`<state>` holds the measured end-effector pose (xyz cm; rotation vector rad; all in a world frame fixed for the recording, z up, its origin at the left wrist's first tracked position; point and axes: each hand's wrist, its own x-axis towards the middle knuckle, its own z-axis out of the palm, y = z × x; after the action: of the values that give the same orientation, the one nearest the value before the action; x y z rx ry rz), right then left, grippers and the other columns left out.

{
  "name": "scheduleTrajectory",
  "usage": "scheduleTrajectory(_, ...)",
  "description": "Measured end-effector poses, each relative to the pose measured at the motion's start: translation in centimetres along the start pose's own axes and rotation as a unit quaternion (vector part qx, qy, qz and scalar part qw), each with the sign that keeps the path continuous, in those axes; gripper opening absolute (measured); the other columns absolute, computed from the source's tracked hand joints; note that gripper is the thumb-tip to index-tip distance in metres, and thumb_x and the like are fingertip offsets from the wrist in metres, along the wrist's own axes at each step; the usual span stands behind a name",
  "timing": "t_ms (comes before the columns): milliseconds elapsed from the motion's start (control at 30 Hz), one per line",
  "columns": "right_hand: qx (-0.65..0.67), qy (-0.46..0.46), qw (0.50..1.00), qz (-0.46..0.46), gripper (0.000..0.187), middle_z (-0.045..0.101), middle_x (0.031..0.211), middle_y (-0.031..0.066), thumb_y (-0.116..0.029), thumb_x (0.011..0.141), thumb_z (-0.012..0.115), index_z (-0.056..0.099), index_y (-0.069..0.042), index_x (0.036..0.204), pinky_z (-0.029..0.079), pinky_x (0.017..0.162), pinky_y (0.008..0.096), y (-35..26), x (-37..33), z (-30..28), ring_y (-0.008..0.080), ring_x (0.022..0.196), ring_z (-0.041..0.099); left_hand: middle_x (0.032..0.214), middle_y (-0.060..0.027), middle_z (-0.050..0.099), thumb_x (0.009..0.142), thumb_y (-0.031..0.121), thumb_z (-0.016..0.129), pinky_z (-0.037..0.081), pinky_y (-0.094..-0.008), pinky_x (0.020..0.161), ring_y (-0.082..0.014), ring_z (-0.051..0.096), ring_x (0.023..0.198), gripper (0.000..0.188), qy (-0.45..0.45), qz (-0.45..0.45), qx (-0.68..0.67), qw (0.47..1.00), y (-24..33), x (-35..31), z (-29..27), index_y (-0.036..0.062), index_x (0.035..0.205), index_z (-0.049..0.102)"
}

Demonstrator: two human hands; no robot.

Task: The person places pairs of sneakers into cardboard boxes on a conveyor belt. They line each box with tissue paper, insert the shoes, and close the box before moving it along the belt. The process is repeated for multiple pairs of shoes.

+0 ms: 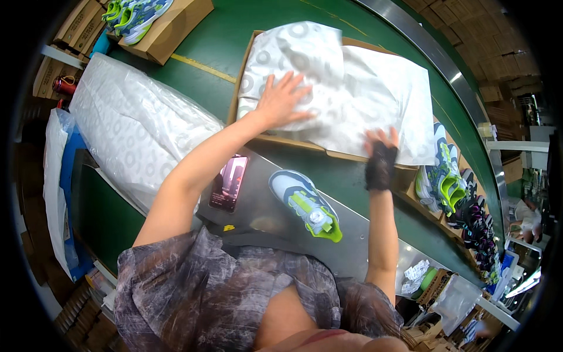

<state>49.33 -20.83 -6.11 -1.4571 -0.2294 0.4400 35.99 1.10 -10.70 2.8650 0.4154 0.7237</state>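
Note:
White wrapping paper with a grey ring pattern (pixel 387 76) lies spread over a wide, shallow cardboard box (pixel 281 139). My left hand (pixel 282 101) is flat on the paper's left part, its fingers spread. At the paper's near edge is my right hand (pixel 382 157) in a black fingerless glove; its fingers are apart and slightly blurred, holding nothing I can see. Between my arms, a light blue and navy sneaker with lime trim (pixel 305 202) rests on the metal table edge (pixel 264 220). The paper hides the box's contents.
A phone (pixel 229 183) lies beside my left forearm. Left of it is a plastic-covered stack of patterned paper (pixel 141 117). Sneakers (pixel 138 17) sit on a carton at the far left; more sneakers (pixel 443 170) stand at right on the green conveyor belt (pixel 205 44).

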Motion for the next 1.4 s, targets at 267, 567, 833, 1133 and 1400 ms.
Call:
scheduleTrajectory(267,-0.194,-0.119,0.962,0.153,0.028,0.055,0.084,0.0083,-0.018,0.087,0.047,0.048,-0.001,0.11,0.045,0.065,0.0279,7.7,-10.3,-17.8,0.0156,0.069,0.053,0.095,-0.0147,0.057,0.065,0.041,0.07,0.041,-0.0396,0.082,-0.0293,0.054,0.096,0.051,-0.071,-0.018,-0.236,0.969,3.4,-2.5,-1.7,0.0035,0.096,0.058)
scheduleTrajectory(567,-0.058,-0.285,0.903,0.318,0.039,0.059,0.085,0.0068,-0.029,0.087,0.046,0.052,0.001,0.111,0.044,0.064,0.0249,-0.2,-11.6,-8.2,0.0125,0.074,0.055,0.093,-0.0052,0.06,0.055,0.01,0.078,0.044,-0.0302,0.08,-0.0182,0.056,0.091,0.054,-0.244,-0.146,-0.504,0.816,9.4,-8.5,-6.8,0.0058,0.103,0.055)
scheduleTrajectory(833,0.177,-0.007,0.938,0.298,0.053,0.048,0.113,0.0145,-0.029,0.077,0.065,0.04,-0.002,0.115,0.043,0.077,0.0339,1.8,-2.2,-2.6,0.0247,0.104,0.05,0.103,-0.0098,0.056,0.063,0.015,0.075,0.044,-0.029,0.081,-0.0153,0.053,0.094,0.058,-0.092,-0.349,-0.568,0.74,5.3,-2.2,-10.3,-0.0015,0.112,0.049)
scheduleTrajectory(1133,-0.056,0.048,0.997,0.03,0.044,0.051,0.098,0.0093,-0.006,0.069,0.065,0.043,0.004,0.107,0.038,0.084,0.0306,1.6,-7.6,0.2,0.018,0.089,0.048,0.114,-0.0166,0.05,0.081,0.042,0.057,0.046,-0.0368,0.079,-0.0242,0.053,0.099,0.061,-0.142,-0.501,-0.539,0.662,2.2,1.7,4.8,-0.0054,0.116,0.042)
scheduleTrajectory(1400,-0.376,0.088,0.878,-0.283,0.058,0.042,0.119,0.0198,0.002,0.064,0.053,0.04,-0.002,0.121,0.031,0.09,0.0407,1.9,-6.6,-3.5,0.031,0.109,0.041,0.095,-0.014,0.057,0.088,0.034,0.046,0.049,-0.0335,0.07,-0.0209,0.057,0.087,0.043,-0.07,-0.408,-0.684,0.601,4.9,0.5,-1.2,-0.0052,0.107,0.049)
